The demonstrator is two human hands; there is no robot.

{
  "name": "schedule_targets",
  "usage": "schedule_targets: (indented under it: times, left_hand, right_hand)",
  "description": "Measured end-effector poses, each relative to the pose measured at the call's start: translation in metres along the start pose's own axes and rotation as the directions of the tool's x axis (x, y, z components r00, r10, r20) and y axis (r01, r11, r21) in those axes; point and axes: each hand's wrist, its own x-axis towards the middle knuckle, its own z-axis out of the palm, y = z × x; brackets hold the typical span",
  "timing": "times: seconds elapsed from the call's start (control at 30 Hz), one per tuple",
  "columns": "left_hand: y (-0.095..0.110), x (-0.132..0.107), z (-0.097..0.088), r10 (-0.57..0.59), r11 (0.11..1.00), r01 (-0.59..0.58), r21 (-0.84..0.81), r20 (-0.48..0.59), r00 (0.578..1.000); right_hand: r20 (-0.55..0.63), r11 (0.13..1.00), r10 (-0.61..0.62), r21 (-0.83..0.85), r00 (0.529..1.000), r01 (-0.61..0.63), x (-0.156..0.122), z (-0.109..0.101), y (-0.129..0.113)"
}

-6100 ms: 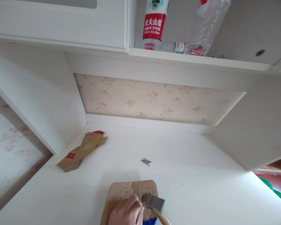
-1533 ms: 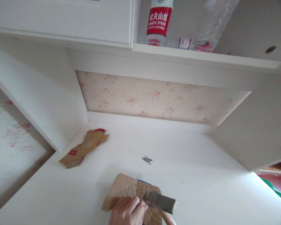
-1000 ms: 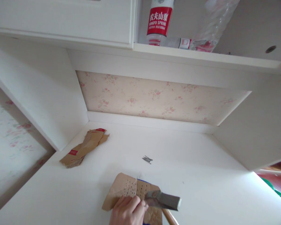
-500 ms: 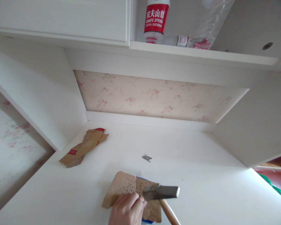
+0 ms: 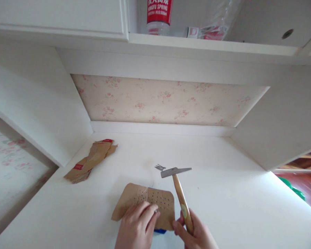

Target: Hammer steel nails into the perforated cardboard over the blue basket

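My right hand (image 5: 195,235) is wrapped round the wooden handle of a hammer (image 5: 180,192), whose steel head is raised over the desk just behind a brown cardboard piece (image 5: 134,200) full of small holes. My left hand (image 5: 137,228) rests on the near edge of that cardboard, fingers pinched together on a small nail-like thing I can barely make out. A blue object (image 5: 160,231) peeks out from under the cardboard. A little heap of loose nails (image 5: 159,167) lies on the white desk (image 5: 223,193) just left of the hammer head.
A torn strip of brown cardboard with red labels (image 5: 90,164) lies at the desk's back left. White side panels close the desk in left and right, with floral wallpaper (image 5: 160,102) behind. Water bottles (image 5: 158,14) stand on the shelf above.
The hammer has swung up and away from the cardboard, head now raised near the nails. My right hand has come into view on its handle. The view has tilted down.
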Motion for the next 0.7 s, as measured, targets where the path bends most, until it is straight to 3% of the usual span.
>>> schedule_targets:
  times: [0.13, 0.23, 0.47, 0.7]
  left_hand:
    - [0.003, 0.01, -0.015, -0.104, 0.986, 0.12, -0.118, 0.136, 0.985]
    - [0.003, 0.013, -0.017, -0.134, 0.975, 0.166, -0.149, 0.201, 0.97]
    - [-0.001, 0.01, -0.015, -0.145, 0.972, 0.174, -0.157, 0.181, 0.973]
    - [-0.001, 0.014, -0.023, -0.165, 0.971, 0.194, -0.14, 0.194, 0.967]
  right_hand:
    - [0.109, 0.957, 0.064, 0.277, 0.992, -0.092, 0.0, 0.002, -0.028]
    - [0.146, 0.948, 0.057, 0.304, 0.988, -0.1, 0.004, 0.005, -0.04]
    - [0.001, 0.975, 0.098, 0.201, 0.995, -0.096, 0.008, 0.012, -0.013]
    - [0.066, 0.97, 0.067, 0.228, 0.996, -0.08, 0.008, 0.013, -0.005]
